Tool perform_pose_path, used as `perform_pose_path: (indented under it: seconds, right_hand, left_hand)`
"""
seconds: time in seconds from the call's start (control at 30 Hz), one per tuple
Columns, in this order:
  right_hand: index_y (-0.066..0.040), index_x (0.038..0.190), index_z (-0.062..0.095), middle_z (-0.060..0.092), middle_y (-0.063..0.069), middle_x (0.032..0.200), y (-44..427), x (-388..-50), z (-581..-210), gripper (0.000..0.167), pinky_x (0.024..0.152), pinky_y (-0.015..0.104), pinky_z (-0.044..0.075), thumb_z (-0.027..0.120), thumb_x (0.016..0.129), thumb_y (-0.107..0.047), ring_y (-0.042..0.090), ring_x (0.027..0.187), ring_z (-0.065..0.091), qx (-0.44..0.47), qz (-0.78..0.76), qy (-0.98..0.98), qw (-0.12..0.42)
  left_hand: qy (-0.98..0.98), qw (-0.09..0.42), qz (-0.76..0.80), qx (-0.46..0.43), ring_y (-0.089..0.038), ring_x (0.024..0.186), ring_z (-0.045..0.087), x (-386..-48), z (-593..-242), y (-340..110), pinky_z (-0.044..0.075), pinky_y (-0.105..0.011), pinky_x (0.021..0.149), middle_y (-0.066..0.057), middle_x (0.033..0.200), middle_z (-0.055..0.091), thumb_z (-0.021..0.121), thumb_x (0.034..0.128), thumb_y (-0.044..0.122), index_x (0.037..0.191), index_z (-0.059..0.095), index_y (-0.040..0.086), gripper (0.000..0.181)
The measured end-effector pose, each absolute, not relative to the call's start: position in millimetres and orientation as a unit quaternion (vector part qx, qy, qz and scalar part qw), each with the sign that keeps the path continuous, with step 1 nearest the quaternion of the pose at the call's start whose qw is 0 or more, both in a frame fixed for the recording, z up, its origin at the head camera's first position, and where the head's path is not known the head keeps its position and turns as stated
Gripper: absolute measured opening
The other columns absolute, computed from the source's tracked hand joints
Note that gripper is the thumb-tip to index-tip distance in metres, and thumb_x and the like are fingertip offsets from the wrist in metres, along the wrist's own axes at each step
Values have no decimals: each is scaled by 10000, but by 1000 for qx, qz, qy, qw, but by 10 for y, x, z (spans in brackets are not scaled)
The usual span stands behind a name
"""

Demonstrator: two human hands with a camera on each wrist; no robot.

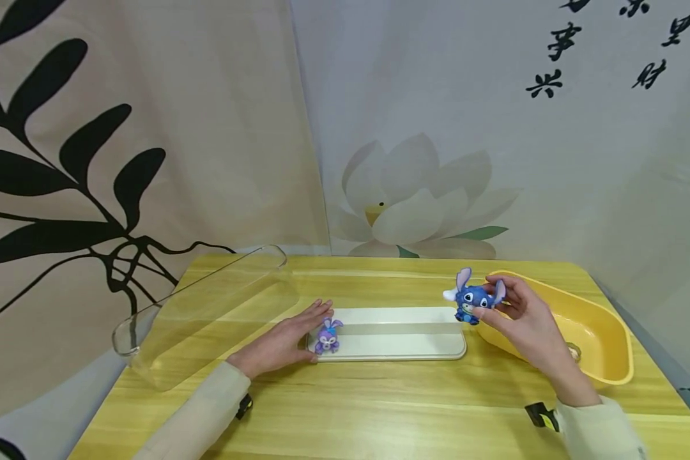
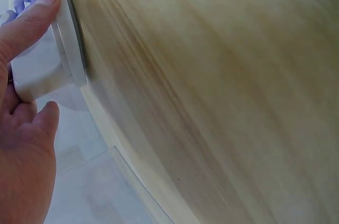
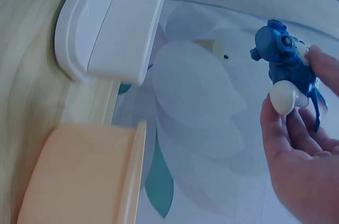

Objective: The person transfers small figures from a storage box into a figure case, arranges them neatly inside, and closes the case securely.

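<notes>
A white stepped display base (image 1: 391,345) lies lengthwise on the table. My left hand (image 1: 284,342) holds its left end, with the thumb along the front edge and the fingers towards the back; the left wrist view shows the thumb (image 2: 32,25) on the rim. A small purple rabbit-eared figurine (image 1: 328,338) stands on that end, beside the hand. Above the base's right end, my right hand (image 1: 529,322) pinches a blue big-eared figurine (image 1: 470,300) between thumb and fingers. In the right wrist view, the blue figurine (image 3: 288,62) has a white rounded part and is clear of the base.
To the right, a yellow tub (image 1: 600,338) sits partly behind the right hand, with a small brownish item (image 1: 574,351) inside. A clear cover (image 1: 218,313) lies slanted at the table's left. A printed cloth (image 1: 236,128) hangs behind the wooden table (image 1: 379,409).
</notes>
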State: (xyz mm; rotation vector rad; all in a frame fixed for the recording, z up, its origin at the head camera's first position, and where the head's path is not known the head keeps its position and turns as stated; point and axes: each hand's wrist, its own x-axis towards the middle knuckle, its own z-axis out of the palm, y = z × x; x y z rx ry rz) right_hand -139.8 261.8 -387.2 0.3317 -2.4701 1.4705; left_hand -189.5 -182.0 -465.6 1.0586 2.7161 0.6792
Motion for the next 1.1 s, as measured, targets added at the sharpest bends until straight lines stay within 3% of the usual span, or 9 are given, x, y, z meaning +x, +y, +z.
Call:
perform_pose_path:
  seconds: [0.5, 0.93, 1.1]
  right_hand:
    - [37, 1354, 500, 631, 200, 1268, 2230, -1399, -3951, 520, 960, 104, 505, 775, 919, -38, 30, 1117, 624, 152, 551, -817, 77]
    - [-65, 1246, 562, 723, 64, 1212, 1946, -1447, -4046, 479, 1000, 127, 485, 847, 862, -92, 135, 1100, 678, 160, 552, -817, 46]
    - [-45, 1240, 571, 727, 71, 1208, 1838, -1463, -4062, 463, 988, 182, 522, 844, 872, -112, 198, 1080, 674, 164, 559, -812, 32]
  left_hand:
    - [904, 76, 228, 353, -262, 1577, 158, -1906, -4649, -1808, 247, -480, 1245, -76, 1722, 179, 849, 859, 219, 1626, 290, 53, 964]
    - [908, 73, 220, 350, -267, 1576, 163, -1898, -4666, -1815, 259, -469, 1239, -94, 1719, 184, 852, 856, 230, 1629, 279, 51, 978]
    - [908, 74, 220, 349, -260, 1577, 159, -1898, -4667, -1818, 252, -466, 1244, -90, 1720, 183, 851, 858, 233, 1629, 279, 54, 976]
